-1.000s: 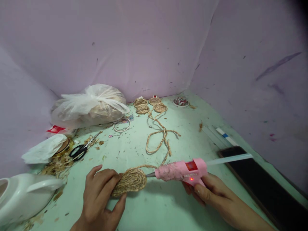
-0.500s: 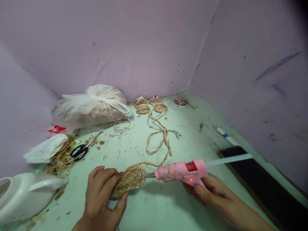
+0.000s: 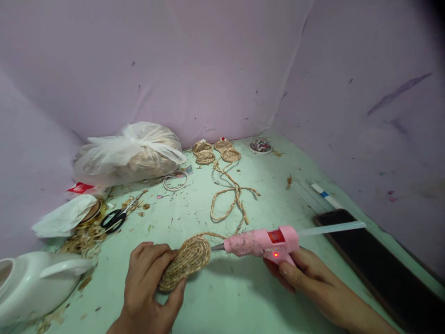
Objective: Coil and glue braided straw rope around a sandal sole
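My left hand (image 3: 149, 283) grips an oval coil of braided straw cord (image 3: 186, 262) between thumb and fingers, tilted a little off the table. From the coil's top a loose tail of braided cord (image 3: 225, 211) runs back across the table in a loop. In my right hand (image 3: 302, 278) is a pink hot glue gun (image 3: 262, 243), its red light lit and a clear glue stick (image 3: 333, 228) poking out of the back. The gun's metal nozzle points left at the coil's right edge; whether it touches, I cannot tell.
A tied plastic bag (image 3: 130, 153), black-handled scissors (image 3: 120, 215) and a white jug (image 3: 41, 283) stand to the left, among straw scraps. Small straw pieces (image 3: 205, 153) and a dish of beads (image 3: 260, 146) lie at the back. A dark phone (image 3: 378, 264) is at right.
The glue gun has risen slightly, its nozzle now higher along the coil's right edge. The coil has tilted a little in my left hand.
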The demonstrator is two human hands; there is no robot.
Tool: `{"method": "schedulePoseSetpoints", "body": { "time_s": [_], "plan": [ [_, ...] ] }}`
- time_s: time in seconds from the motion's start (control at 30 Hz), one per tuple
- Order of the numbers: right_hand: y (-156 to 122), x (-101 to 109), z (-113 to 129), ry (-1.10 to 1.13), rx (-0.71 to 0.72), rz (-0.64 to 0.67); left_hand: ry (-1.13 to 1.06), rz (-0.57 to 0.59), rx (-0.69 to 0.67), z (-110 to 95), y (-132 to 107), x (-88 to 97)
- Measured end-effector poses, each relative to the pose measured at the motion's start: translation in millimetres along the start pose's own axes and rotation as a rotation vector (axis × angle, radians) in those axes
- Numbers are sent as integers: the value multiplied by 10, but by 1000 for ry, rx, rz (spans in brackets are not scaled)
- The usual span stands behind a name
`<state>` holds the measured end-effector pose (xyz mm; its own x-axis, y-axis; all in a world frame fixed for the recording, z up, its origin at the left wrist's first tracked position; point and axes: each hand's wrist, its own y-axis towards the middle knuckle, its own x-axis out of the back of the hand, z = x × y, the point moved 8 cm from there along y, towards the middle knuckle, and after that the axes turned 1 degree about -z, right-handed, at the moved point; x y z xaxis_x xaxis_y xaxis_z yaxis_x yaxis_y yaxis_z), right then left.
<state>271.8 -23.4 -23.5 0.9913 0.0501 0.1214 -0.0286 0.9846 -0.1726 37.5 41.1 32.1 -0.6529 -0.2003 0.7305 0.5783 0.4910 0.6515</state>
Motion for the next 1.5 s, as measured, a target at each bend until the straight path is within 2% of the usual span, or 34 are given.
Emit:
{"method": "schedulePoseSetpoints", "body": {
  "time_s": [0.4,0.73,1.23,1.5],
  "plan": [
    [20,33,12,-1,43,-39,-14,30,37,41,-54,-49],
    [3,-8,-38,-19,5,-58,-3,95,165,132,-137,-142],
    [10,-16,-41,-109,40,-84,-9,93,214,132,-113,-147],
    [22,-35,1,-85,45,-71,-11,81,238,136,-93,-145]
  ]
}}
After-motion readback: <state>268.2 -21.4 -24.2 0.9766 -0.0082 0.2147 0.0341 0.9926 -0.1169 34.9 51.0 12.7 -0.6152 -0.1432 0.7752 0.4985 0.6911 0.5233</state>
